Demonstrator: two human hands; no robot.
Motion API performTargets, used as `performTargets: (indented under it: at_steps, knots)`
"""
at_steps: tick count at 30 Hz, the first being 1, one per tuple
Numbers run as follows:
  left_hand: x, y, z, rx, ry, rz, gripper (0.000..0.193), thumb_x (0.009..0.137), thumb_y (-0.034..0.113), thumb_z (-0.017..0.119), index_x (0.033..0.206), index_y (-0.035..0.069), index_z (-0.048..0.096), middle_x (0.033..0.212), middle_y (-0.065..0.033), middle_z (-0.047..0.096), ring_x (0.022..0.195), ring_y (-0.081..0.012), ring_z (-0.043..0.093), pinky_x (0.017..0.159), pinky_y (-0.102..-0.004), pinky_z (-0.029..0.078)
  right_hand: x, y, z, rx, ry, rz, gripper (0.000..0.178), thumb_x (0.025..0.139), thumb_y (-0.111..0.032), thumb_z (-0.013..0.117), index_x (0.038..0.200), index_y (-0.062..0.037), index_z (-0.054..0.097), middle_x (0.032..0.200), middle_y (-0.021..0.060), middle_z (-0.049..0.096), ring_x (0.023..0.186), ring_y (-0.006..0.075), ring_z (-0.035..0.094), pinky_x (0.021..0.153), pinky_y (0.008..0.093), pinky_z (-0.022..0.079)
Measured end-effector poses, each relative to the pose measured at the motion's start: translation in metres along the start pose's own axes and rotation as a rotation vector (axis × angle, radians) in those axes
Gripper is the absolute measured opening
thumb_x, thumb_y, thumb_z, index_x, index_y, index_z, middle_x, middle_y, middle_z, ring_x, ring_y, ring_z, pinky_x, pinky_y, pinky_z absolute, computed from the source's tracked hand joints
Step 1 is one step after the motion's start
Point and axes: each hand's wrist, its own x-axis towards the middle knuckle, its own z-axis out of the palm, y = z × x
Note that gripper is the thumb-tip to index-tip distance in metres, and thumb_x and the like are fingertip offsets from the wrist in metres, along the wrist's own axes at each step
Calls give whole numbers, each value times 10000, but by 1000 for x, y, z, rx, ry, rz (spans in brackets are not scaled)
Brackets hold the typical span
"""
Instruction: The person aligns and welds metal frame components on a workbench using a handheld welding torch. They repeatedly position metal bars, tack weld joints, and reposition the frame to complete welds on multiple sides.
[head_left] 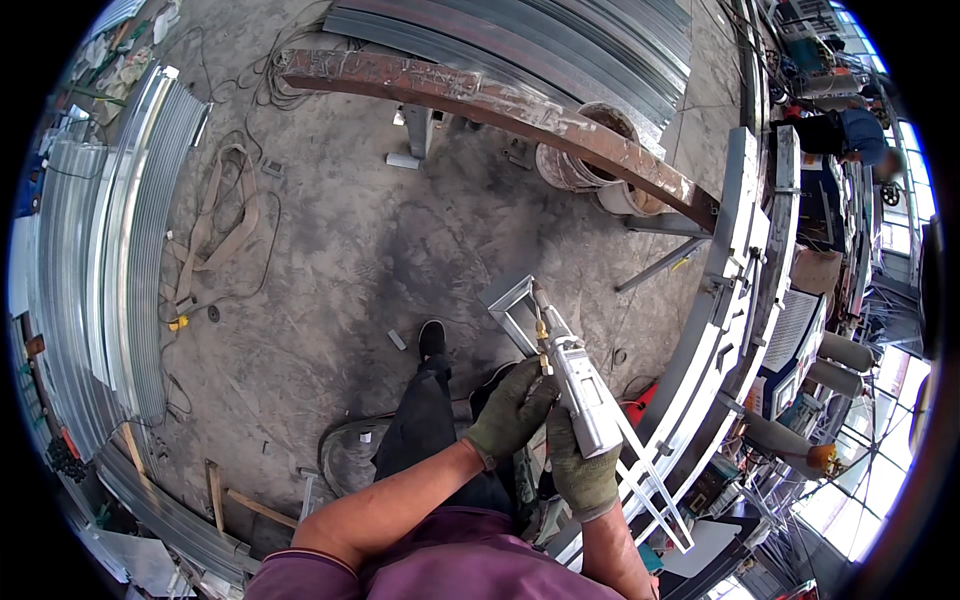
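Note:
A silver, box-bodied hand tool (588,405) with a brass-coloured fitting (543,333) and a dark pointed tip slants away in front of me. My right hand (580,472), in a dirty green work glove, is wrapped round its rear part from below; some fingers are hidden. My left hand (515,410), gloved alike, is closed beside the tool's left side, its fingertips close to the small end of the fitting. What those fingers grip is too small to tell. A thin metal frame (510,302) shows by the tip, and two pale rails (655,490) run past the tool's rear.
A long rusty beam (430,92) arcs across the far side, above splattered buckets (568,165). Stacked metal profiles (120,250) lie at left. A metal workbench rail (722,290) runs along the right. Strap and cable (215,215) lie on the concrete. Another person (860,135) stands far right.

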Motion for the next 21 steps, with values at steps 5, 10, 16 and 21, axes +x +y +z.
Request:
performTargets:
  at_steps: [5, 10, 16, 21]
  knots:
    - [1, -5, -1, -11, -16, -15, 448, 1161, 282, 554, 1529, 28, 549, 1436, -180, 640, 1351, -272, 614, 1143, -404, 483, -2, 1, -1, 48, -73, 58, 287, 1012, -102, 740, 1275, 12, 732, 1107, 165, 782, 1004, 288, 767, 881, 389, 592]
    - [-1, -9, -2, -3, -5, -10, 441, 1158, 266, 559, 1527, 26, 551, 1434, -186, 644, 1354, -274, 616, 1144, -403, 484, -1, 2, 4, 17, -7, 2, 246, 997, -176, 769, 1193, -28, 774, 1025, 168, 808, 927, 342, 800, 807, 414, 621]
    - [-3, -9, -3, 23, 4, 4, 441, 1152, 240, 561, 1530, 13, 548, 1452, -197, 643, 1383, -271, 606, 1165, -400, 472, -1, 3, 6, 22, -27, -1, 258, 1001, -188, 764, 1205, -29, 770, 1026, 173, 805, 928, 360, 794, 795, 423, 618]
    - [-3, -10, -4, -15, -8, 3, 446, 1152, 220, 562, 1542, 5, 541, 1484, -198, 633, 1404, -273, 592, 1183, -398, 458, 0, 0, 6, -8, -28, -31, 246, 1004, -188, 756, 1196, -33, 772, 1013, 173, 801, 913, 367, 788, 779, 431, 614]
